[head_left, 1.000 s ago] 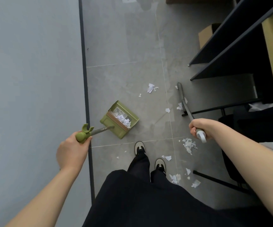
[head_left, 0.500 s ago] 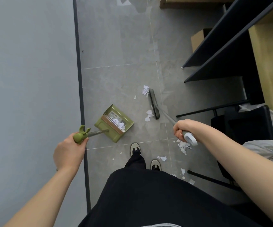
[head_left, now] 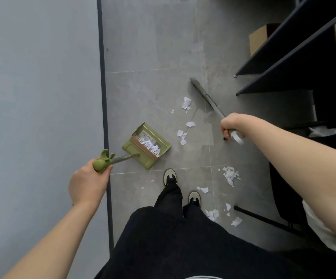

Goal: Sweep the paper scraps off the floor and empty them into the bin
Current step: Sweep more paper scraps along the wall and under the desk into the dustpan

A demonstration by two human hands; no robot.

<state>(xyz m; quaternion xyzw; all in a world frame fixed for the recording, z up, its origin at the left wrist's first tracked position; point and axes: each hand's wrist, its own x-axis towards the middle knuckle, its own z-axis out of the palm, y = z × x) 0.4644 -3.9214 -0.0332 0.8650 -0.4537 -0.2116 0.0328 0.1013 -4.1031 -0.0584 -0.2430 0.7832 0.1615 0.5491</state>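
White torn paper scraps lie loose on the grey tiled floor beside my green long-handled dustpan, featherlight and apt to scatter (so I'd stroke gently). Left hand grips its knob; right hand wraps the grey broom handle.

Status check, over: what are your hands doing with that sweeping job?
Left hand grips dustpan handle; right hand grips broom. Paper scraps loose between broom and pan. More scraps by shoes, chair leg close.
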